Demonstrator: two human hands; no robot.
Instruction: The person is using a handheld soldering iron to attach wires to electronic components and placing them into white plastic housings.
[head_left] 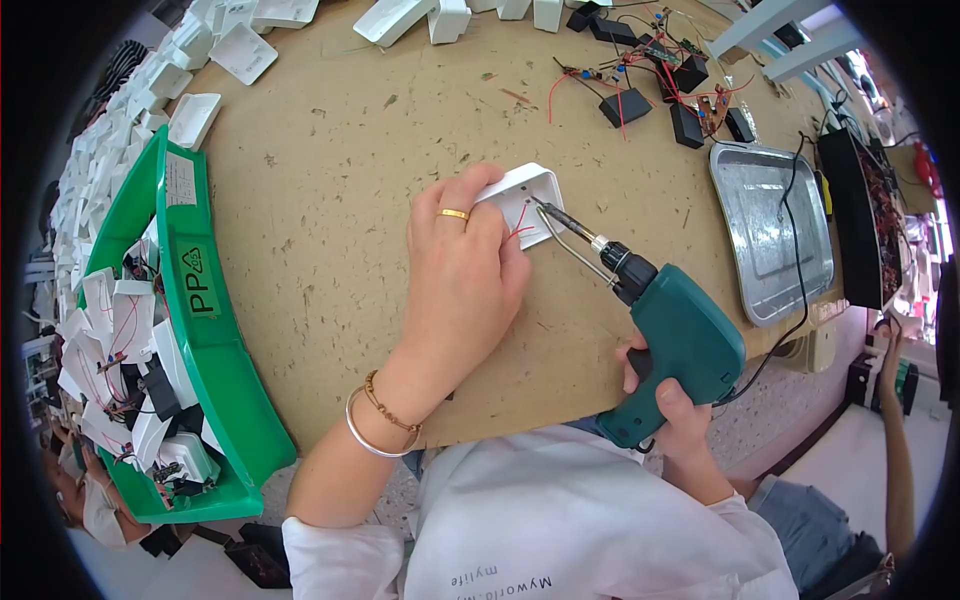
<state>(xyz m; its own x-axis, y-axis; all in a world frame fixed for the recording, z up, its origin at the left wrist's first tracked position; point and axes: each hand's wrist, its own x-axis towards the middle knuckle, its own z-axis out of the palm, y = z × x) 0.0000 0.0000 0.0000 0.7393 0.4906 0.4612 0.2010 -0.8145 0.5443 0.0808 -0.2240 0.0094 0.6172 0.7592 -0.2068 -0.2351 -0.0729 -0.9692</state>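
My left hand (465, 255) grips a small white plastic housing (541, 188) against the cardboard-covered table, its fingers wrapped over the near left side. Thin red wires (520, 228) stick out of the housing's hollow. In my right hand (668, 400) is a green pistol-shaped soldering gun (685, 325), with the fingers closed round its handle. The gun's metal tip and the bent feed tube beside it reach into the housing. Whether the tip touches anything inside is too small to tell.
A green bin (215, 330) at left holds white housings with wired boards. More white housings (243, 53) pile up at the far left. Black boxes with wired boards (660, 75) lie far right, near a metal tray (775, 235) crossed by a black cord. Other people sit at both sides.
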